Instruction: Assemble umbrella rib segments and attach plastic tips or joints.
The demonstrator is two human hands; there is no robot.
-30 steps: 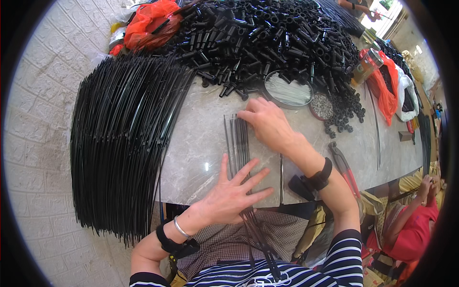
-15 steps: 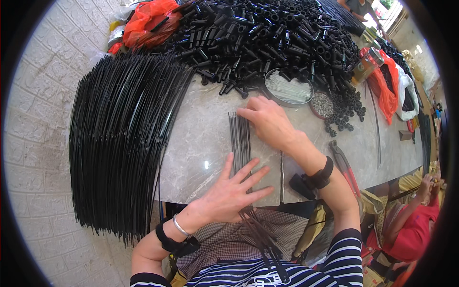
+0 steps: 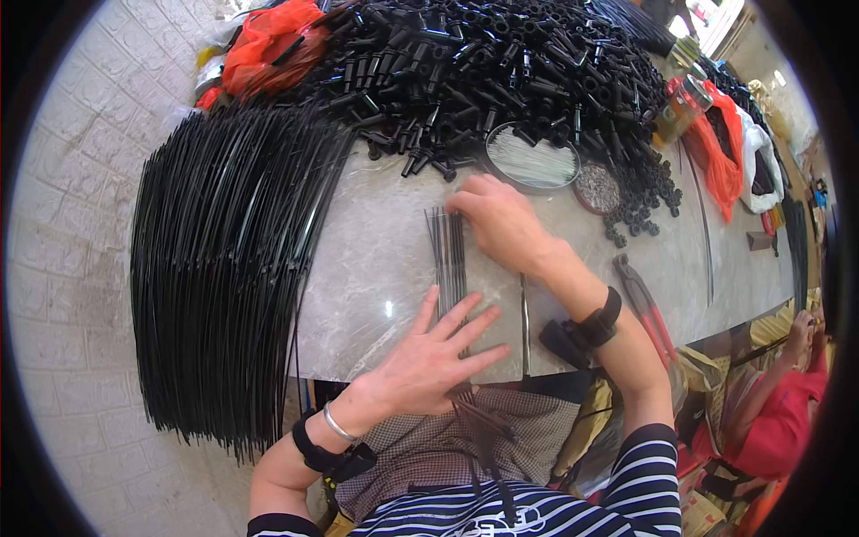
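A small bundle of thin black rods (image 3: 449,255) lies on the tabletop in front of me, its lower ends reaching past the table edge over my lap. My left hand (image 3: 438,345) rests flat across the bundle, fingers spread. At the far tips of the rods, my right hand (image 3: 497,219) has its fingers pinched together; what they grip is hidden. Just beyond the right hand stands a round dish of fine whitish sticks (image 3: 532,158). Beside it is a smaller reddish dish of tiny grey pieces (image 3: 597,188).
A thick stack of long black rods (image 3: 228,277) covers the table's left. Black tubular parts (image 3: 510,72) heap at the back, with small black caps (image 3: 637,210) nearby. Red-handled pliers (image 3: 646,309), a jar (image 3: 682,112) and red bags (image 3: 268,45) lie around. A person in red (image 3: 778,412) sits at right.
The view has shifted slightly. My right hand stays at the rod tips with its fingers a little repositioned, and the rods' lower ends have moved over my lap. My left hand remains spread on the bundle.
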